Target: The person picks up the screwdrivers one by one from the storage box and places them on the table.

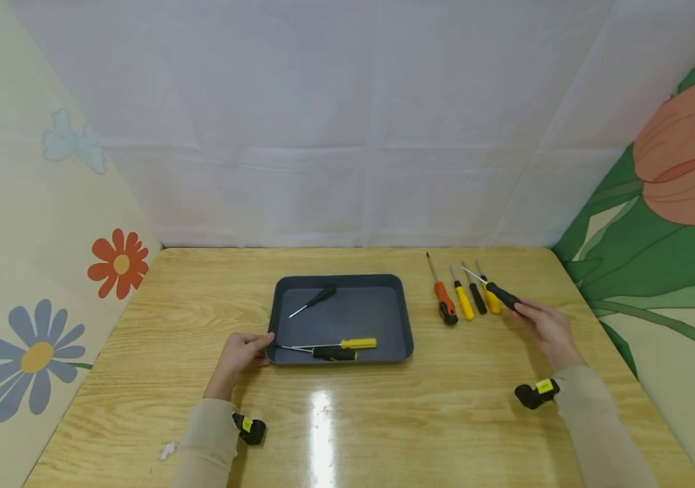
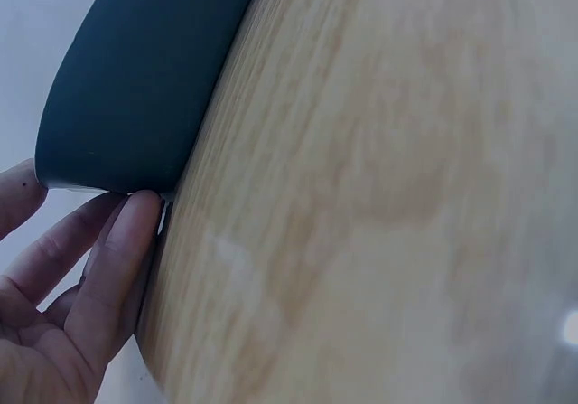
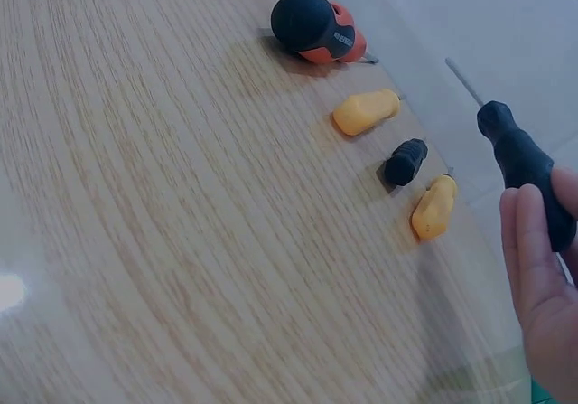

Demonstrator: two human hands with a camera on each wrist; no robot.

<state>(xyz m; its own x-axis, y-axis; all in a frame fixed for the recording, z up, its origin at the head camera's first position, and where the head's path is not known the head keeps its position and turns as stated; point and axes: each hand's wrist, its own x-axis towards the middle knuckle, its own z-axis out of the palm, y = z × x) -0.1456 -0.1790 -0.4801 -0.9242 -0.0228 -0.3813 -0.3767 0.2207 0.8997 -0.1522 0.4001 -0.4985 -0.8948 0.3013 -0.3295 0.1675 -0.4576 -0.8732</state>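
Note:
My left hand (image 1: pixel 240 354) grips the near left corner of a dark grey tray (image 1: pixel 408 318), its thumb at the rim; the left wrist view shows fingertips against the tray's outer wall (image 2: pixel 126 88). Inside lie a small black screwdriver (image 1: pixel 323 293), a yellow-handled screwdriver (image 1: pixel 358 343) and one with a black and yellow handle (image 1: pixel 330 354). On the right, my right hand (image 1: pixel 545 329) holds a black-handled screwdriver (image 1: pixel 502 295) by its handle end, above the table. In the right wrist view its shaft (image 3: pixel 468 83) points up and left, away from the fingers.
Right of the tray, side by side on the wooden table (image 1: pixel 445 407), lie an orange and black screwdriver (image 1: pixel 441 298), a yellow one (image 1: pixel 463 301), a black one (image 1: pixel 477 297) and another yellow one (image 1: pixel 494 303). A white cloth (image 1: pixel 347 135) hangs behind the table.

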